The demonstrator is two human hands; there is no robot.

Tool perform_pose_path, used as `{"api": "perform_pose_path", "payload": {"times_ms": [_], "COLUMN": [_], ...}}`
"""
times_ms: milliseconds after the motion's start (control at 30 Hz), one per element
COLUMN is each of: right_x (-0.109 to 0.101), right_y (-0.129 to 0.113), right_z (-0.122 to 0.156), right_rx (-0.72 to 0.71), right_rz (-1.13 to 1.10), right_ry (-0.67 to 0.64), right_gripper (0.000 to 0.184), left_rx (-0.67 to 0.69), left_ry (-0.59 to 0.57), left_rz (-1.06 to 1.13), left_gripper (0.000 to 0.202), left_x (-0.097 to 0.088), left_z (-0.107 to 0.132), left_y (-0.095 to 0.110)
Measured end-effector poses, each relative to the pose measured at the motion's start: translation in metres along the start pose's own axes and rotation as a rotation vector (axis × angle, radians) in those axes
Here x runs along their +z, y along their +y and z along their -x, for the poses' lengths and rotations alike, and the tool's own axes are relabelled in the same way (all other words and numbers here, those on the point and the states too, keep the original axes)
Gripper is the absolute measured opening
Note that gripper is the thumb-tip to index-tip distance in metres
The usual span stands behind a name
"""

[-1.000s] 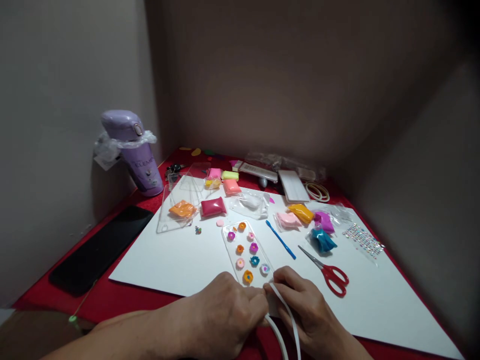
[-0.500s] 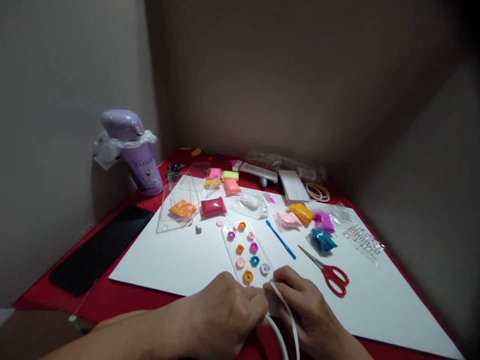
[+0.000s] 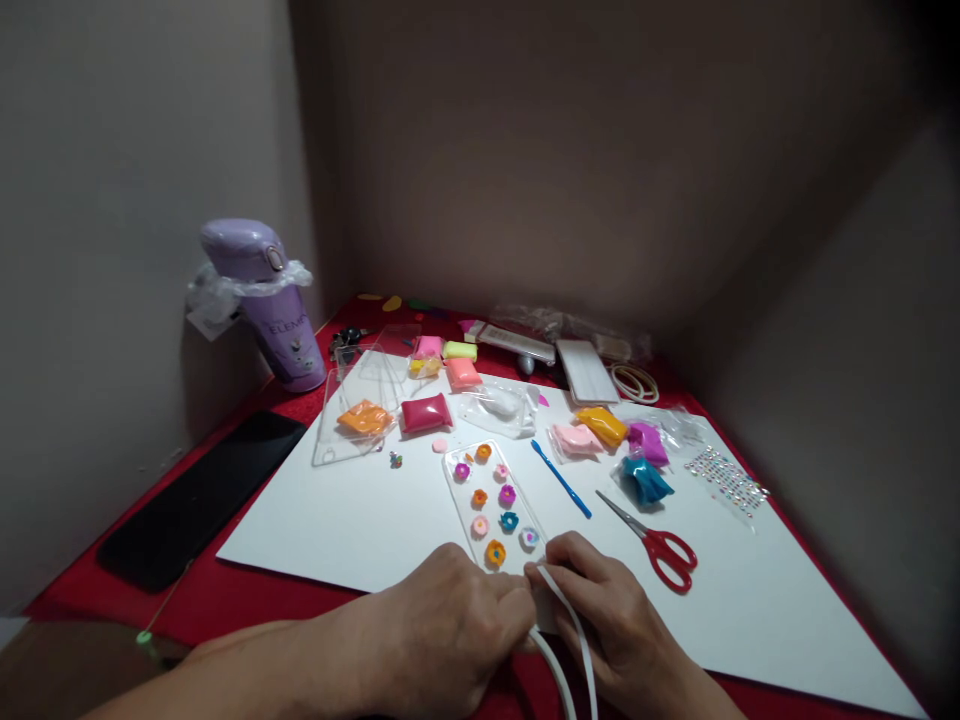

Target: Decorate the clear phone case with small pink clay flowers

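My left hand is closed in a pinch, with a thick white tape strip running out from under its fingers toward me. In my right hand, thumb and fingers pinch a thinner white band, which curves down beside the thick strip. The two hands nearly meet, and their fingertips are partly hidden. Just beyond them lies a clear rectangular case carrying several small clay flowers in orange, purple, pink, teal and white. Its near edge is hidden by my hands.
Red-handled scissors and a blue stick tool lie right of the case on a white board. Clay packets, including a dark red one, lie farther back. At left are a black phone and a purple bottle.
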State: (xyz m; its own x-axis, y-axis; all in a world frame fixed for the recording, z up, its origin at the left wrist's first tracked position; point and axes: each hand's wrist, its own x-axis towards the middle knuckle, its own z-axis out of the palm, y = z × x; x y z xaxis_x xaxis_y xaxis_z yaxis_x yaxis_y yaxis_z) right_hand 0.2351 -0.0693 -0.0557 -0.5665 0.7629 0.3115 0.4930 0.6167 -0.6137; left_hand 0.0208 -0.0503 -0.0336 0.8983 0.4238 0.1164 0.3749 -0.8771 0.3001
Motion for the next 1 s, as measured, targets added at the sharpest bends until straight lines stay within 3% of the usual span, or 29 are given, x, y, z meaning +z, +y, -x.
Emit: {"api": "perform_pose_path", "payload": {"times_ms": [1000], "right_x": [-0.0003], "right_y": [-0.0001], "right_z": [0.0002], "right_rx": [0.004], "right_rz": [0.010], "right_ry": [-0.003], "right_gripper": [0.017], "left_rx": [-0.003], "left_ry": [0.003], "left_rz": [0.018], "left_gripper": [0.017], "left_x": [-0.0016], "left_z": [0.0001], "left_y": [0.0009]}}
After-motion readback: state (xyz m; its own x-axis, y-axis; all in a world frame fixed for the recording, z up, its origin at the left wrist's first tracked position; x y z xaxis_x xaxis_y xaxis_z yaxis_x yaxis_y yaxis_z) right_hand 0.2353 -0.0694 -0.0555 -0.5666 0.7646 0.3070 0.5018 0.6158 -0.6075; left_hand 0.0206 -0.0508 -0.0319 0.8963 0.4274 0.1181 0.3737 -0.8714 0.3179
